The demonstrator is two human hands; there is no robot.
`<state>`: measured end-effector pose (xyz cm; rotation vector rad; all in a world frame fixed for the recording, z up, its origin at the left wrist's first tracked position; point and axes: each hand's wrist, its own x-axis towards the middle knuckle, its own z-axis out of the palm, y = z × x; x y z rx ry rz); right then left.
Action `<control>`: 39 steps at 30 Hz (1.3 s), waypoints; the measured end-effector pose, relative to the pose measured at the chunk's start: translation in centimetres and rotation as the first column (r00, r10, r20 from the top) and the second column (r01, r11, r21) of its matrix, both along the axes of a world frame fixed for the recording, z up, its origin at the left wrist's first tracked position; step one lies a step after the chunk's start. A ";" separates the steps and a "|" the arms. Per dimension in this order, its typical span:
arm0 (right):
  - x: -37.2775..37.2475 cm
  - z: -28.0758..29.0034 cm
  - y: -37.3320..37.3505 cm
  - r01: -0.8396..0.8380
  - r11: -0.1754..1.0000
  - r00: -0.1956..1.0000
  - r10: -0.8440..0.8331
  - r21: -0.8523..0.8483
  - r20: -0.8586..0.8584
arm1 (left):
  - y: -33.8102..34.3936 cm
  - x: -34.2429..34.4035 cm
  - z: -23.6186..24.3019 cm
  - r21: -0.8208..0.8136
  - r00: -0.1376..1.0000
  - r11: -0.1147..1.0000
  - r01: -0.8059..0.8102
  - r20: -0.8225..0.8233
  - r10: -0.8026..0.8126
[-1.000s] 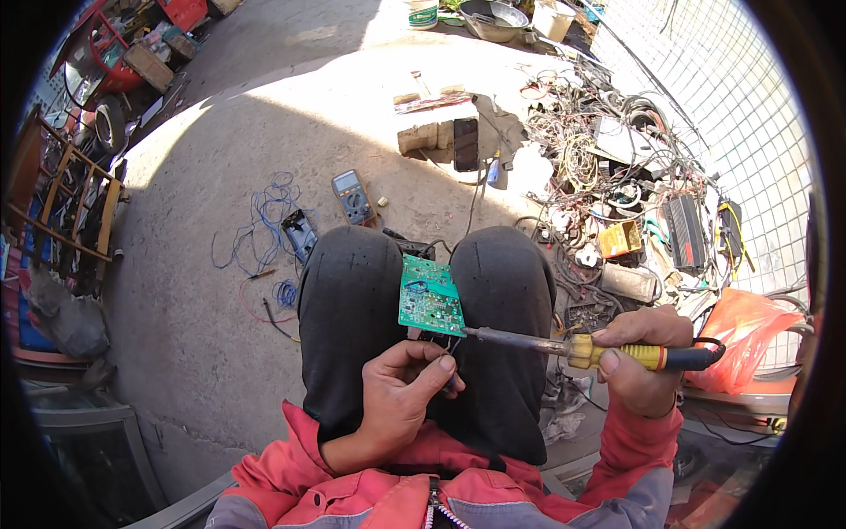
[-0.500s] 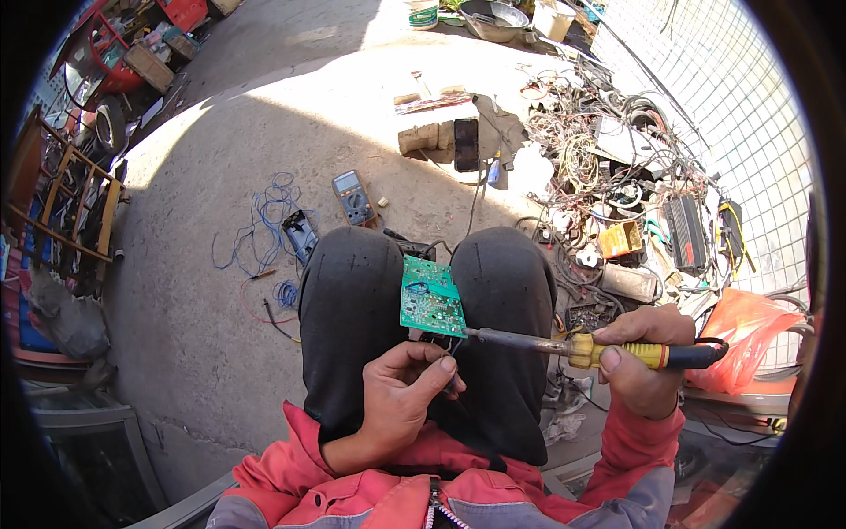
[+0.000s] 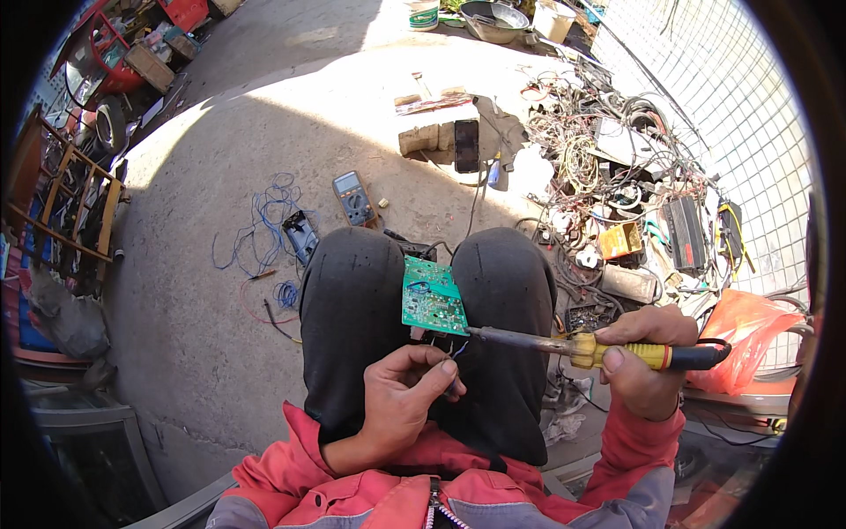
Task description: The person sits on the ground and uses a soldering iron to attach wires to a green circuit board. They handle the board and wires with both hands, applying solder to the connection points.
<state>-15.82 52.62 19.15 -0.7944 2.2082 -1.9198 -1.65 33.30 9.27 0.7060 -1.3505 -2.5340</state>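
A green circuit board lies between my knees, its component-dotted face up. Just below its near edge, my left hand has thumb and fingers pinched together on a thin blue wire; a short end of the wire sticks up past the fingertips. My right hand grips the yellow and black handle of a soldering iron, which points left. The iron's tip meets or nearly meets the board's near right corner; contact is too small to tell. Something dark under the board's near edge is partly hidden.
On the concrete ahead are a multimeter, a blue case and tangled blue wire. A phone leans by a brick-like block. Heaped cables and an orange plastic bag fill the right side, by a mesh fence.
The board and the soldering iron have shifted very slightly to the right. The blue wire's end now shows more clearly above my left fingertips. Both hands keep their hold.
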 end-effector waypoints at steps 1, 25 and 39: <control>0.1 -0.1 -0.1 0.020 1.000 1.000 -0.020 -0.023 -0.009 | 0.0 0.1 0.0 -0.001 1.000 1.000 0.002 0.001 -0.002; 0.5 -1.8 1.9 0.263 0.899 0.964 -0.261 -0.350 0.053 | -1.8 1.8 1.7 -0.445 0.984 0.893 -0.071 -0.179 -0.011; 0.1 -1.8 2.1 0.198 0.882 0.980 -0.187 -0.428 0.068 | -3.6 2.5 4.9 -0.323 0.975 0.941 -0.105 -0.222 0.033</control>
